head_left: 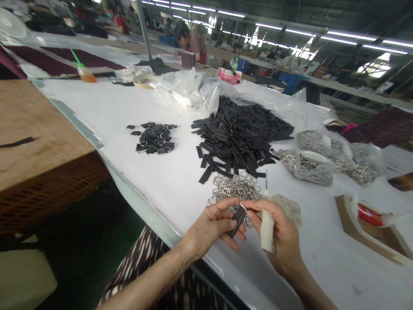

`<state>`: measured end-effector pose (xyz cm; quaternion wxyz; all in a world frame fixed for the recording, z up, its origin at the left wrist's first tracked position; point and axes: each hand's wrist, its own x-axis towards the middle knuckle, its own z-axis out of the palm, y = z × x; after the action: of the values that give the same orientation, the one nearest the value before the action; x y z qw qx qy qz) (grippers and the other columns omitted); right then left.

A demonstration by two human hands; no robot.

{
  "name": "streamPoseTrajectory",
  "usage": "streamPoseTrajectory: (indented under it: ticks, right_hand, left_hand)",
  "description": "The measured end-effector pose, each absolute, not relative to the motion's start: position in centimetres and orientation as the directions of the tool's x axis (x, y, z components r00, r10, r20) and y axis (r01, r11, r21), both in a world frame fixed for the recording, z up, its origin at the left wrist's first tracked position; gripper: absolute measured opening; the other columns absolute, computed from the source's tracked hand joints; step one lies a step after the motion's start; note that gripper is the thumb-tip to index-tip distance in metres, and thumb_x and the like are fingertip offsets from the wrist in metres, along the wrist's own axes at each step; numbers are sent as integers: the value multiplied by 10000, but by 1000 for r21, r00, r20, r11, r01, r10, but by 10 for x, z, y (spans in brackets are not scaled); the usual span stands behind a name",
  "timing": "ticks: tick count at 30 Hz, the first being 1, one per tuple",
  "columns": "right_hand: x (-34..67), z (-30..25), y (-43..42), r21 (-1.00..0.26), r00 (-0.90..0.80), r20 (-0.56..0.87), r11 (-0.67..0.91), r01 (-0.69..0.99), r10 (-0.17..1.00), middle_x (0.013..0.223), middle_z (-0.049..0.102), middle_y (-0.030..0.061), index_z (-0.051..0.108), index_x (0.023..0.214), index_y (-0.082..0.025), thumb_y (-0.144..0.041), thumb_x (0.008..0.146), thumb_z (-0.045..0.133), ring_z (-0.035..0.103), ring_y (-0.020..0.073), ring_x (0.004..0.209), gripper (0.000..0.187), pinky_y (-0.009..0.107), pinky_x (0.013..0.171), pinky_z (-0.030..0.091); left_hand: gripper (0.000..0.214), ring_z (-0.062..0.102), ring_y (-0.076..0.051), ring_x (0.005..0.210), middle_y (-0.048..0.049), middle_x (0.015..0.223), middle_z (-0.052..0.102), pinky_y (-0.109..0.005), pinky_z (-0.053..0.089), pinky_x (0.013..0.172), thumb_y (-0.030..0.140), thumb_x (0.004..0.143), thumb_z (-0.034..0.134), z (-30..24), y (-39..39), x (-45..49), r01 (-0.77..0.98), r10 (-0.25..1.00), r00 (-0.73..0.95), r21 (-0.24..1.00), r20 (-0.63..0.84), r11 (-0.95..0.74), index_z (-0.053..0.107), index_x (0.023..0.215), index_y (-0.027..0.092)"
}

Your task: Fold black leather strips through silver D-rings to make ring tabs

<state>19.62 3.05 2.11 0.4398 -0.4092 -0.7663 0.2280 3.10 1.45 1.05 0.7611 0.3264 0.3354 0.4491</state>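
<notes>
My left hand (213, 223) pinches a black strip (239, 216) between thumb and fingers; my right hand (285, 237) curls its fingers around a white handle (267, 230). The strip looks flat, silvery-tipped.

Shiny metal is seen in the rings (235, 188) at lower centre, a matt finish in the strips (245, 135) above, glossy plastic in the bags (314, 168) at right.

Rows of bright strip lights (231, 13) run beneath a dark ceiling (364, 17), and glare fills the windows (376, 65) toward the right. A metal post (144, 30) rises beyond the white tabletop (112, 101); left, a brown wooden surface (41, 112) stands above the dark, greenish floor (93, 258).
</notes>
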Motion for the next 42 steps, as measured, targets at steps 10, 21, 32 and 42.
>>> streamPoseTrajectory:
  ticks: [10, 21, 32, 42]
  right_hand:
    - [192, 14, 26, -716, -253, 493, 553, 426, 832, 1015, 658, 13, 575, 1079, -283, -159, 827, 577, 635, 171, 911, 281, 295, 743, 530]
    - [183, 17, 23, -739, -206, 526, 563, 368, 825, 1044, 619, 32, 567, 1072, -282, -92, 832, 537, 572, 187, 1046, 308, 341, 828, 511]
    - [187, 15, 29, -423, -565, 592, 818, 390, 575, 1004, 667, 81, 588, 1042, -212, -77, 827, 460, 610, 215, 930, 284, 366, 740, 512]
    - [186, 4, 31, -174, -670, 601, 890, 422, 436, 1009, 692, 84, 605, 937, -208, -81, 848, 475, 605, 230, 975, 202, 401, 778, 516]
  left_hand:
    - [311, 649, -193, 589, -47, 674, 656, -244, 518, 416, 123, 702, 583, 16, 14, 35, -524, 898, 338, 736, -282, 429, 575, 1009, 173]
    - [208, 636, -170, 679, -66, 748, 662, -247, 543, 520, 124, 727, 588, 19, 11, 36, -566, 921, 228, 727, -316, 390, 613, 932, 143]
    - [178, 617, -128, 582, -45, 657, 685, -271, 489, 650, 46, 635, 650, 22, 12, 33, -730, 880, 91, 570, -466, 377, 634, 794, 124]
    - [164, 599, -128, 537, -45, 634, 672, -289, 471, 650, 50, 627, 571, 23, 10, 26, -802, 843, 209, 406, -495, 437, 619, 772, 110]
